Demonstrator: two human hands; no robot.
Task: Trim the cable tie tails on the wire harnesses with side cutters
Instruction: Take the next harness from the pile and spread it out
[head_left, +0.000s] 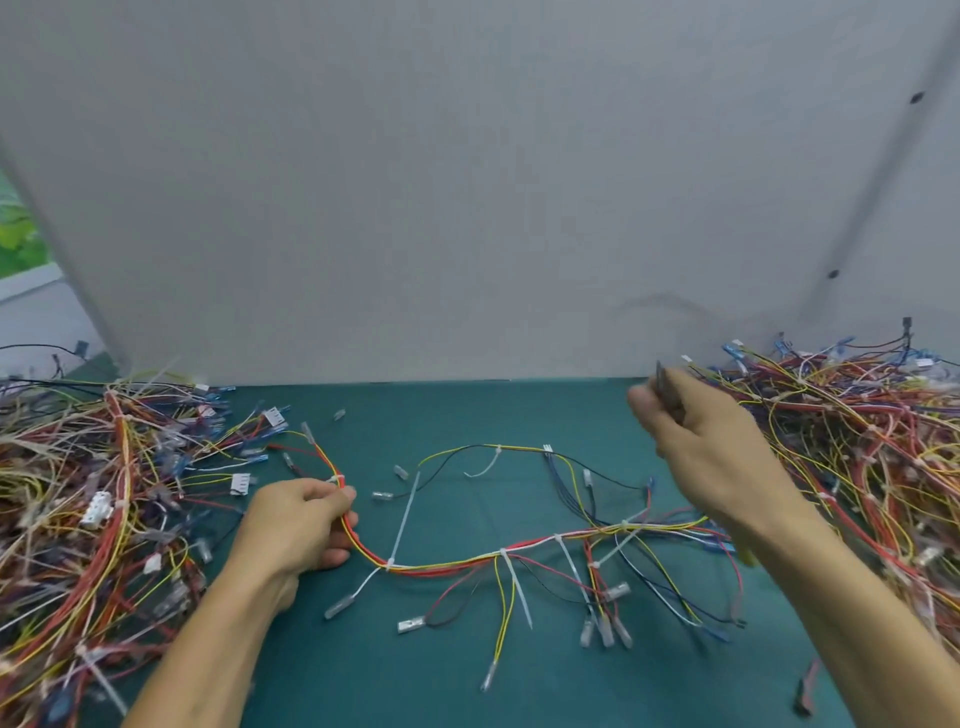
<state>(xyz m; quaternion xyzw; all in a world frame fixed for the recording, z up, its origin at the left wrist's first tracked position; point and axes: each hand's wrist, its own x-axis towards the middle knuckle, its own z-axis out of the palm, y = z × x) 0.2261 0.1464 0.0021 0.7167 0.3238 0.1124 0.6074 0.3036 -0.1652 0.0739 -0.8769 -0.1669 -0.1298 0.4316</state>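
The left hand (298, 525) has its fingers and thumb curled round a wire harness (467, 560), pinching the red and yellow wires just below a white cable tie (337, 479). The harness lies stretched across the green mat (467, 415), with several long white cable tie tails (406, 512) sticking out along it. Raised above the harness's right end, the blurred right hand (711, 447) curls its fingers round the side cutters (662, 384), whose grey metal tip shows above the thumb. Tangled harness piles lie at the left (78, 493) and the right (857, 441).

no readable text or numbers: the white connectors (96, 512) left of the left hand (296, 525) and the grey panel (467, 182) beyond the right hand (717, 447) show none.
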